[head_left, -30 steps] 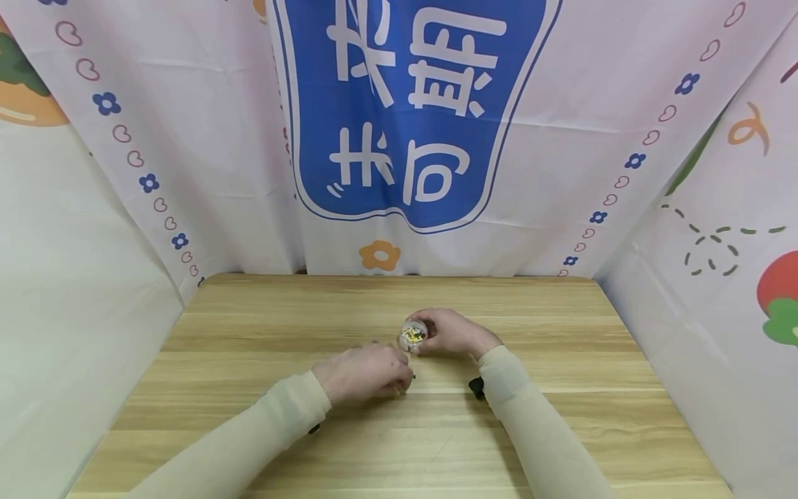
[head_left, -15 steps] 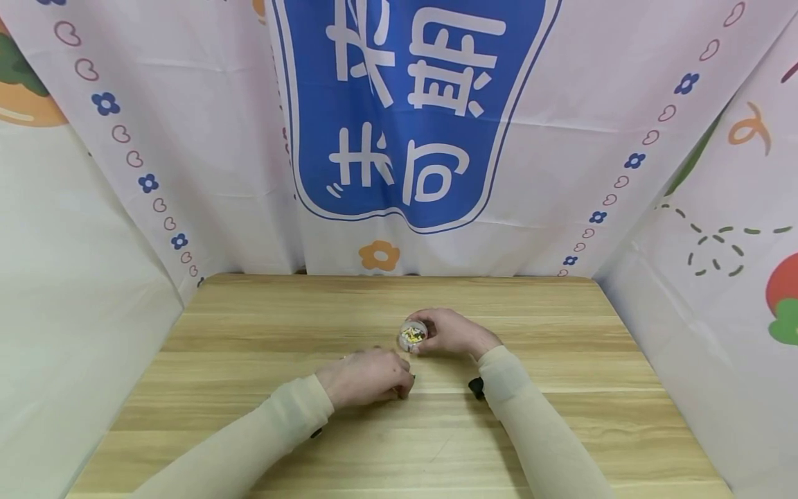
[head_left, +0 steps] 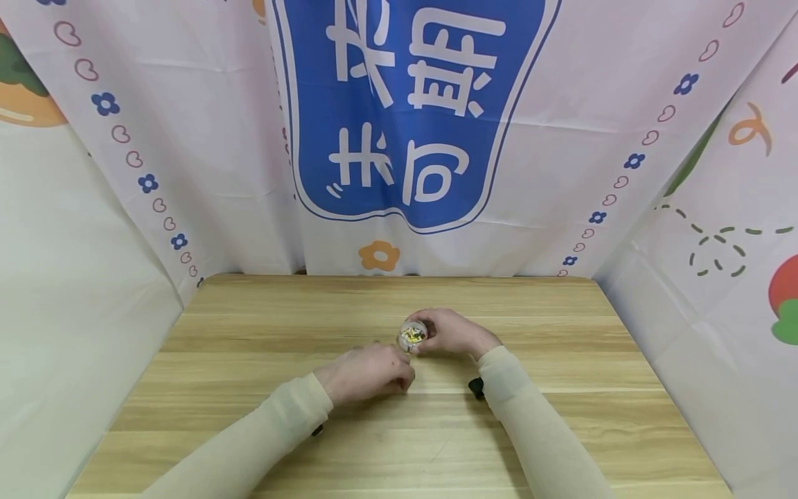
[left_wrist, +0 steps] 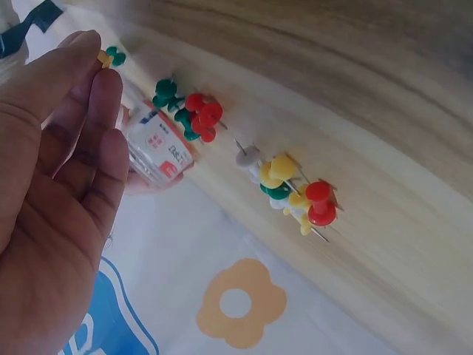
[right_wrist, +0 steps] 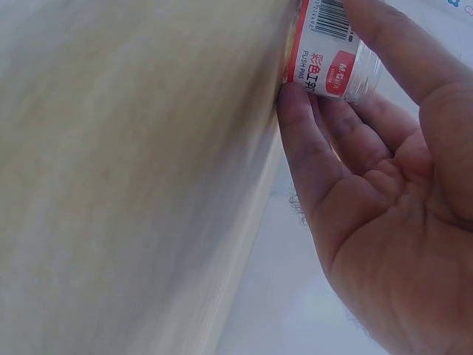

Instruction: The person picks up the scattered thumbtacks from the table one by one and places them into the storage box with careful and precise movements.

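My left hand [head_left: 366, 373] is held low over the table. In the left wrist view its thumb and fingertips pinch a yellow push pin [left_wrist: 104, 58], mostly covered by the fingers. A green push pin [left_wrist: 115, 56] shows just beyond the fingertips; whether it touches them I cannot tell. My right hand [head_left: 454, 333] grips a small clear jar [right_wrist: 325, 63] with a red and white label reading PUSH PINS. The jar stands on the table, with several coloured pins visible inside it from above. Loose green pins [left_wrist: 165, 92] and red pins [left_wrist: 203, 115] lie near the jar.
More loose yellow pins [left_wrist: 278, 170], a red pin [left_wrist: 321, 203] and a white pin [left_wrist: 248, 156] lie along the wooden table [head_left: 499, 443], their metal points sticking out. A printed curtain [head_left: 249, 173] hangs behind the table's back edge.
My left hand shifts only slightly, its fingertips working close to the table beside the jar. The right hand and the jar stay in place.
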Motion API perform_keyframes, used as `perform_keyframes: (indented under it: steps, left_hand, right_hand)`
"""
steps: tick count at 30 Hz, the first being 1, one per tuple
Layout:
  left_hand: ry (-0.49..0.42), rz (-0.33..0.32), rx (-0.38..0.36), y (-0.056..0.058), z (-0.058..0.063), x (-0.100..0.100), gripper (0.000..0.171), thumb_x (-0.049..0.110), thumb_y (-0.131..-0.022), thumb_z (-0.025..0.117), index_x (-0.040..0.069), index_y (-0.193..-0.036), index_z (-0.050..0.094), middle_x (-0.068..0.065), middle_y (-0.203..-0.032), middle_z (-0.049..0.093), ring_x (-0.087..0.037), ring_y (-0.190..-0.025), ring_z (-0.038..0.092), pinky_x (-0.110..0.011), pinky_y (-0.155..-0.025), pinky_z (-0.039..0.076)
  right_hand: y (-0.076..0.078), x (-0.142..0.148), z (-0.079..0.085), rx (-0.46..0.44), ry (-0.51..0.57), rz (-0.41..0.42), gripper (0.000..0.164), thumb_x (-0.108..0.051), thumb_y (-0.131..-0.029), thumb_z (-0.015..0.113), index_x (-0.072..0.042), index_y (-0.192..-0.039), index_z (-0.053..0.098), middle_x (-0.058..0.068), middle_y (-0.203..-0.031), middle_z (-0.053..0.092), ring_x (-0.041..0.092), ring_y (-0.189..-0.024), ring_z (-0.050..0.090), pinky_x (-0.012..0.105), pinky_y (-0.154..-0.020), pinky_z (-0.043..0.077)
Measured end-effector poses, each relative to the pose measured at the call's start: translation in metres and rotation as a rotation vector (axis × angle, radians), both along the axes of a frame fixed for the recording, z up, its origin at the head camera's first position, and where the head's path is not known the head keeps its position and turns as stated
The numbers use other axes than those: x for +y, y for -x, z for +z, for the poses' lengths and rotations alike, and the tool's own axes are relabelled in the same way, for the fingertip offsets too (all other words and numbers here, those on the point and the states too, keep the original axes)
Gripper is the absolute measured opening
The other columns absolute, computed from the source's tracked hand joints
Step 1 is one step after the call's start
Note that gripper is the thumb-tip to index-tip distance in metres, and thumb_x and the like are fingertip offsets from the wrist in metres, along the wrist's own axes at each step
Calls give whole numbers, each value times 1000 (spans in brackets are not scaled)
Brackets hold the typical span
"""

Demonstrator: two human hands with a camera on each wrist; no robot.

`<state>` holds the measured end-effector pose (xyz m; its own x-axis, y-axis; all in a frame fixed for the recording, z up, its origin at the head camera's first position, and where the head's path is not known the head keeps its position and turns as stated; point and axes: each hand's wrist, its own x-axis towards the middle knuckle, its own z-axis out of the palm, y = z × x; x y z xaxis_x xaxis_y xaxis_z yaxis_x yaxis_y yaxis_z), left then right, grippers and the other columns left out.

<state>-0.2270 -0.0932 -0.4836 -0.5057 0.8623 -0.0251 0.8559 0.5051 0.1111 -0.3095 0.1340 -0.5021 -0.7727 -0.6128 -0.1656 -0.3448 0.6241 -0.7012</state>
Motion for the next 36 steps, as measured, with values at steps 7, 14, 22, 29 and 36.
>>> perform_keyframes:
  steps: [7, 14, 22, 29, 36]
  left_hand:
    - [-68, 31, -13, 10, 1, -5, 4, 27, -98, 77, 27, -94, 76, 16, -96, 73, 0, -92, 64, -25, -89, 59]
    - [-138, 78, -43, 16, 8, -11, 5, 23, -95, 79, 24, -99, 76, 13, -99, 72, -4, -92, 64, -27, -88, 58]
    - [-165, 186, -126, 25, 12, -16, 9, 20, -99, 75, 23, -108, 77, 13, -107, 72, -6, -95, 64, -24, -86, 58]
    - [-205, 237, -118, 34, 14, -14, 8, 19, -100, 74, 24, -105, 77, 14, -105, 71, -4, -96, 65, -26, -90, 60]
    - [-230, 311, -97, 42, 15, -8, 5, 24, -101, 73, 27, -104, 76, 15, -104, 69, -2, -91, 64, -25, -84, 59]
  right_hand:
    - [0, 0, 0, -8, -3, -7, 56, -23, -89, 87, -20, -140, 65, 0, -126, 73, 14, -110, 68, 34, -99, 58]
    - [0, -1, 1, -17, -9, -10, 59, -22, -88, 87, -19, -142, 64, 0, -130, 73, 15, -114, 69, 36, -102, 58]
    - [0, -1, 2, -8, -21, -7, 59, -24, -88, 87, -19, -142, 64, 1, -130, 72, 15, -114, 69, 37, -103, 58]
    - [1, 0, 1, -9, -19, -5, 60, -26, -88, 88, -20, -142, 64, 2, -132, 72, 17, -116, 69, 39, -104, 57]
    - [-1, 0, 2, 4, -29, -12, 59, -26, -88, 88, -25, -142, 65, 0, -134, 71, 17, -117, 68, 40, -105, 57]
